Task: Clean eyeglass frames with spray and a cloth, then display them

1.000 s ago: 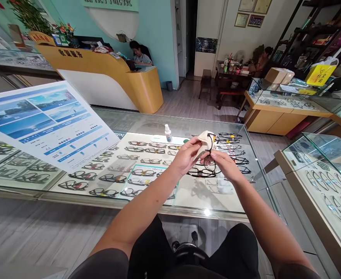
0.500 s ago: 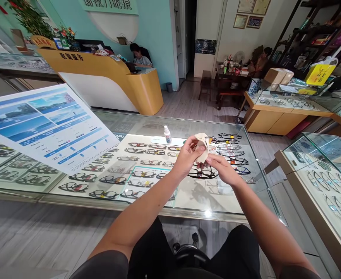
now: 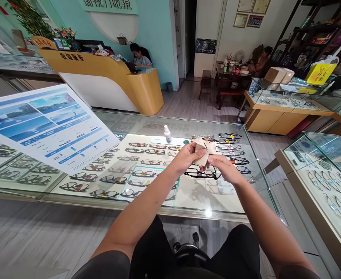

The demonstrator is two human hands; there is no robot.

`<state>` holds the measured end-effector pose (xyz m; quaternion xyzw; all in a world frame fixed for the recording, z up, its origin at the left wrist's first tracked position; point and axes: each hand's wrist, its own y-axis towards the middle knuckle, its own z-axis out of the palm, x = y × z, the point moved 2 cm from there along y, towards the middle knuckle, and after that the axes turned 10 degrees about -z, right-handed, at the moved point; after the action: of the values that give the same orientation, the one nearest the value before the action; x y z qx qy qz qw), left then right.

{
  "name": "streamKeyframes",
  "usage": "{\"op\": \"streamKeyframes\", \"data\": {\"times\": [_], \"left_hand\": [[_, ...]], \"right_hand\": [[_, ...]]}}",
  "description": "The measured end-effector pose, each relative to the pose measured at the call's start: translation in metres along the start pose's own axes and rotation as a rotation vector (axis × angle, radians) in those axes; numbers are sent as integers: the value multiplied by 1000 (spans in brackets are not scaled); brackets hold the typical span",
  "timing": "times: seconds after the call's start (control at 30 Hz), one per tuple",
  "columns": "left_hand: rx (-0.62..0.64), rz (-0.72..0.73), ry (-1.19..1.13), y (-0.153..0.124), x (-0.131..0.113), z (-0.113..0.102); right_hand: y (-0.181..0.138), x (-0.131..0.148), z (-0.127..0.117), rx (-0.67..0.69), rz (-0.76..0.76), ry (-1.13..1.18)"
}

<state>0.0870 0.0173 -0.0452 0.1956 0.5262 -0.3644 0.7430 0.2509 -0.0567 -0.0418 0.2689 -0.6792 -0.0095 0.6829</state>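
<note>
My left hand is closed on a cream cleaning cloth, pinched between thumb and fingers and folded around a thin dark piece. Close against it, my right hand is closed, its fingertips at the cloth's lower edge on a pair of black-framed eyeglasses. The frame hangs below both hands, above the glass counter, and the fingers and cloth hide part of it. A small white spray bottle stands upright on the counter, beyond my left hand.
Under the glass counter top lie rows of eyeglasses. A large printed sheet stands tilted at the left. More display cases flank the right side. Two people sit farther back, one behind a yellow desk.
The black eyeglasses have shifted slightly left and turned below my hands. Both hands stay together at the cloth, with the cloth a little lower and folded differently.
</note>
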Motion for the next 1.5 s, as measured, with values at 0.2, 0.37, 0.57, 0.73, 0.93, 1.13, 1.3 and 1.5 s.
{"op": "streamKeyframes", "data": {"times": [0.2,0.37,0.57,0.73,0.93,1.13,1.3,1.5], "left_hand": [[21,40,36,-3,-4,5],[-128,139,73,-4,2,12],[-230,178,122,-2,3,5],[-111,151,258,-1,-10,-10],[-50,156,210,-6,-13,-5],[-154,208,132,-7,-5,12],[-266,236,200,-3,-2,0],[-51,168,227,-1,-10,-9]], "right_hand": [[0,0,0,25,5,52],[-1,2,3,63,44,34],[1,7,1,11,52,21],[0,11,-8,-117,50,-28],[0,11,-10,-127,34,-10],[1,5,1,-48,25,30],[0,4,3,-41,32,5],[-2,6,-9,-140,2,-24]]}}
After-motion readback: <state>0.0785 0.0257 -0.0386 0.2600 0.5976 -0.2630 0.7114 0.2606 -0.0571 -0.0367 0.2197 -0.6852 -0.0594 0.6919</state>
